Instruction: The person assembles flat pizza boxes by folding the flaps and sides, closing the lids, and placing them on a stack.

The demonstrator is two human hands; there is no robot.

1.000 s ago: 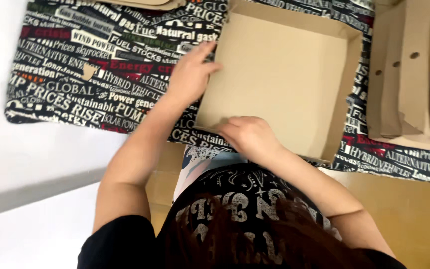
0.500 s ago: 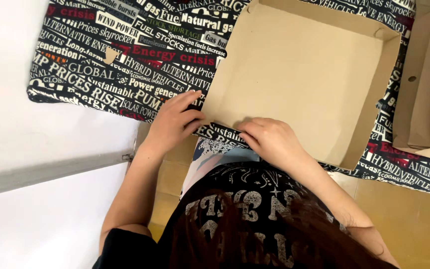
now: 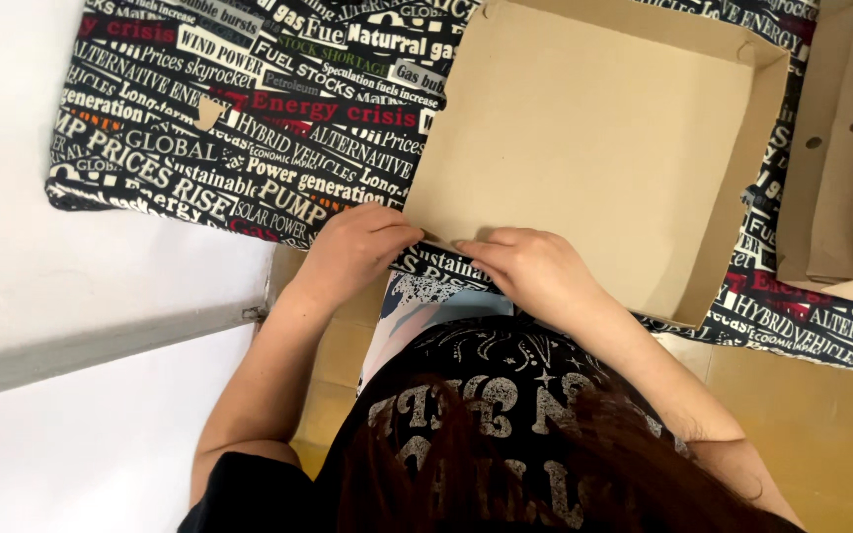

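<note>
The near wall of a shallow brown cardboard box (image 3: 584, 148) on a printed cloth (image 3: 249, 128) is being folded, it seems. The edge is pinched by the left hand (image 3: 357, 247) and right hand (image 3: 530, 266), fingers curled closed. A firm, even crease is called for next. More matte board (image 3: 841, 148) lies right.

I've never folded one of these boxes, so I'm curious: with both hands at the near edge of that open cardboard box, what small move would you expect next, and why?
Probably fold the near flap up. The cardboard box has raised walls at the far and right sides, but its near edge looks flat on the printed cloth. The left hand and right hand both pinch that edge.
</note>
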